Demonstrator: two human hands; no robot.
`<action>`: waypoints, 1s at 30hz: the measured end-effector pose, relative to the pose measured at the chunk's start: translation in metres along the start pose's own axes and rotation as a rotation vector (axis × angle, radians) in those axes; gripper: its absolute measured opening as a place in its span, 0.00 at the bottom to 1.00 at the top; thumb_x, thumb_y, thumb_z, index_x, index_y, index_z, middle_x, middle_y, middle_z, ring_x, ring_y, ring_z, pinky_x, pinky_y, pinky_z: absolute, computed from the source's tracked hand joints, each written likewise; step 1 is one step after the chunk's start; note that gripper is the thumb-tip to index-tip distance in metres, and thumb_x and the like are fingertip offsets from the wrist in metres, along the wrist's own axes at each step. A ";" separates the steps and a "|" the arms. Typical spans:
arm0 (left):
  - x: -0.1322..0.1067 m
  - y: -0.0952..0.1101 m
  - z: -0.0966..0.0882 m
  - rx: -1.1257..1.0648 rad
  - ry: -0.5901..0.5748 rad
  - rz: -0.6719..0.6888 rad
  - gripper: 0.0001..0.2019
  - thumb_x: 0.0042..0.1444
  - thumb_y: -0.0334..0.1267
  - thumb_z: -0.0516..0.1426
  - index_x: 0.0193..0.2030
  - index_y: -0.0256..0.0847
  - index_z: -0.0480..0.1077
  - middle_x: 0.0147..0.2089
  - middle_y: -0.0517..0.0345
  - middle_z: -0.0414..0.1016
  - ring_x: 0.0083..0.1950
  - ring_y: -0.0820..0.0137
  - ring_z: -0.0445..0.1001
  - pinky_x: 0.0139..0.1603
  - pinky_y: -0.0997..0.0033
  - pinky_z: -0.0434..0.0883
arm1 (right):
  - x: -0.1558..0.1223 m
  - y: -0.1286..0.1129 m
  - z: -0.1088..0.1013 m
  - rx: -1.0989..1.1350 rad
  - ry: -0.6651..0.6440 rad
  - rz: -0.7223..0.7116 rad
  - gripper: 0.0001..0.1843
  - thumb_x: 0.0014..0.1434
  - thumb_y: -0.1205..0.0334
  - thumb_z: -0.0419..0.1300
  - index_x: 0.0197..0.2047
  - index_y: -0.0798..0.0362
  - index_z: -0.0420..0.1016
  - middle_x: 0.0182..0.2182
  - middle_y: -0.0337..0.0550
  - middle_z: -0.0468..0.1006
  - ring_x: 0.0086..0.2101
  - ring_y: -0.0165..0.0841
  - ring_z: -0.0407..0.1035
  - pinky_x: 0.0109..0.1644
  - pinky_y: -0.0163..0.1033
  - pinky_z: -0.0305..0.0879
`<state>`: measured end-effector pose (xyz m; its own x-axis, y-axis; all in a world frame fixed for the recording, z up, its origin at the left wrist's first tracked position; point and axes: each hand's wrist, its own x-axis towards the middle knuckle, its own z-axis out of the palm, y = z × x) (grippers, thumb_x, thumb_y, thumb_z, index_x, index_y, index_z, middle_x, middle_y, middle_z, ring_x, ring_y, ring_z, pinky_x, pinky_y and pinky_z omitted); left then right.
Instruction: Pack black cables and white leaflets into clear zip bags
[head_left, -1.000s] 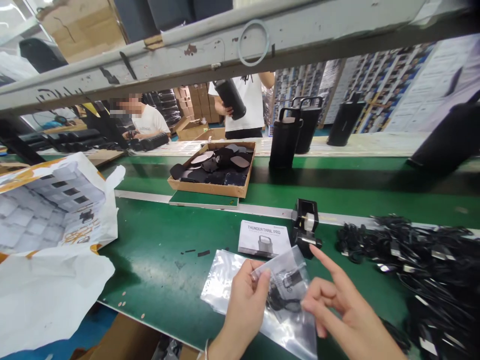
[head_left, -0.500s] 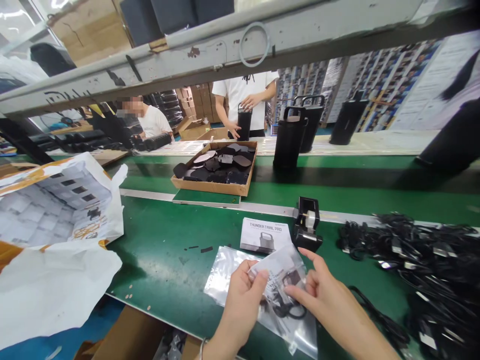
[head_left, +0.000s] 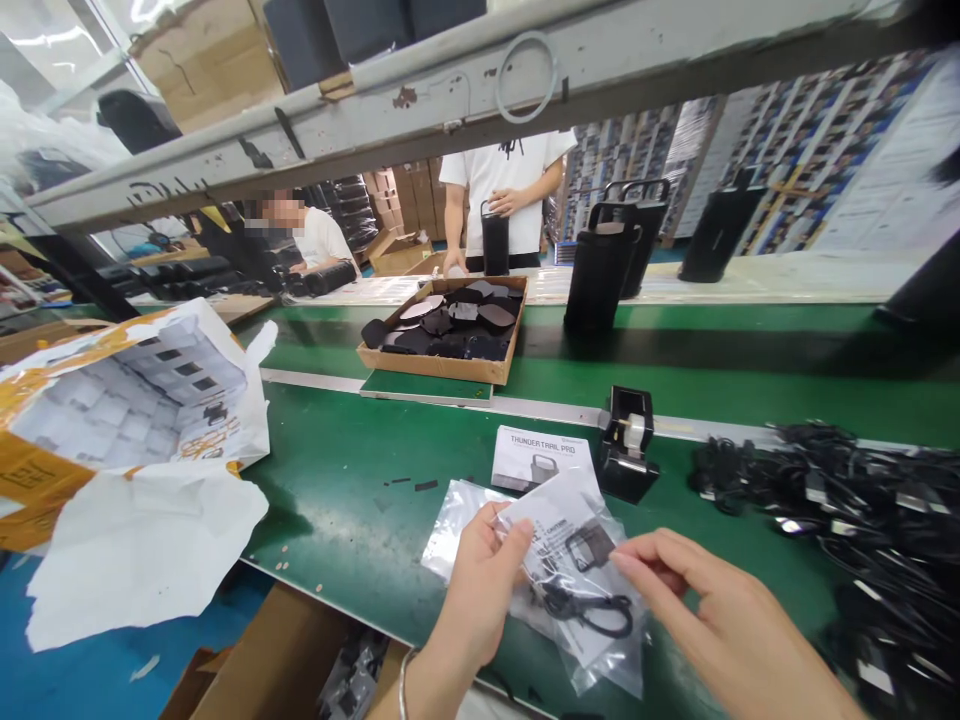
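My left hand [head_left: 480, 585] grips the upper left edge of a clear plastic bag [head_left: 626, 680], its thumb on top. Inside the bag lie a printed leaflet [head_left: 551, 515] and a coiled black cable [head_left: 600, 612]. At the bag's right edge, my right hand [head_left: 694, 590] has its thumb and forefinger pinched together on the plastic. Beneath the left side of the held bag is more clear plastic [head_left: 454, 525] on the green table. Just behind it lies a stack of white booklets [head_left: 517, 455] reading "THUNDER TRAIL PRO".
A black tape dispenser [head_left: 628, 445] stands beside the booklets. Black cables [head_left: 825, 510] are heaped at right. A cardboard tray [head_left: 435, 365] holds dark pieces. Black lantern-like devices [head_left: 596, 275] stand behind. A torn white sack [head_left: 225, 410] is at left; a co-worker [head_left: 525, 205] stands opposite.
My right hand has gone from spread fingers over the bag to a pinch at its right edge. The leaflet and cable show more openly. The view has shifted slightly.
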<state>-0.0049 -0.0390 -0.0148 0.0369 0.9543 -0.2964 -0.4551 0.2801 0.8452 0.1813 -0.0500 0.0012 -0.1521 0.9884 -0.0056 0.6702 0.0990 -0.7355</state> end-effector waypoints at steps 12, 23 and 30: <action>0.002 -0.005 0.001 0.042 -0.017 -0.034 0.17 0.49 0.48 0.63 0.36 0.37 0.67 0.27 0.60 0.74 0.27 0.74 0.71 0.29 0.78 0.65 | 0.020 0.024 -0.001 0.202 0.286 0.141 0.28 0.48 0.44 0.60 0.49 0.49 0.70 0.47 0.48 0.75 0.41 0.42 0.70 0.43 0.45 0.67; 0.010 -0.022 0.000 0.005 -0.038 -0.025 0.18 0.50 0.50 0.62 0.34 0.37 0.67 0.22 0.66 0.67 0.23 0.79 0.61 0.24 0.81 0.58 | 0.028 0.017 0.024 0.626 -0.052 0.323 0.23 0.52 0.41 0.58 0.20 0.52 0.62 0.16 0.31 0.58 0.19 0.26 0.50 0.22 0.33 0.47; 0.010 -0.025 -0.001 0.004 -0.056 -0.013 0.17 0.53 0.52 0.59 0.33 0.38 0.66 0.22 0.66 0.64 0.23 0.79 0.60 0.25 0.81 0.58 | 0.027 0.020 0.029 0.740 -0.070 0.370 0.22 0.51 0.41 0.60 0.22 0.52 0.65 0.18 0.31 0.62 0.21 0.26 0.53 0.24 0.33 0.51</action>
<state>0.0064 -0.0364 -0.0397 0.0922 0.9548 -0.2825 -0.4511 0.2930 0.8430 0.1696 -0.0248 -0.0338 -0.0771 0.9301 -0.3591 0.0388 -0.3571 -0.9332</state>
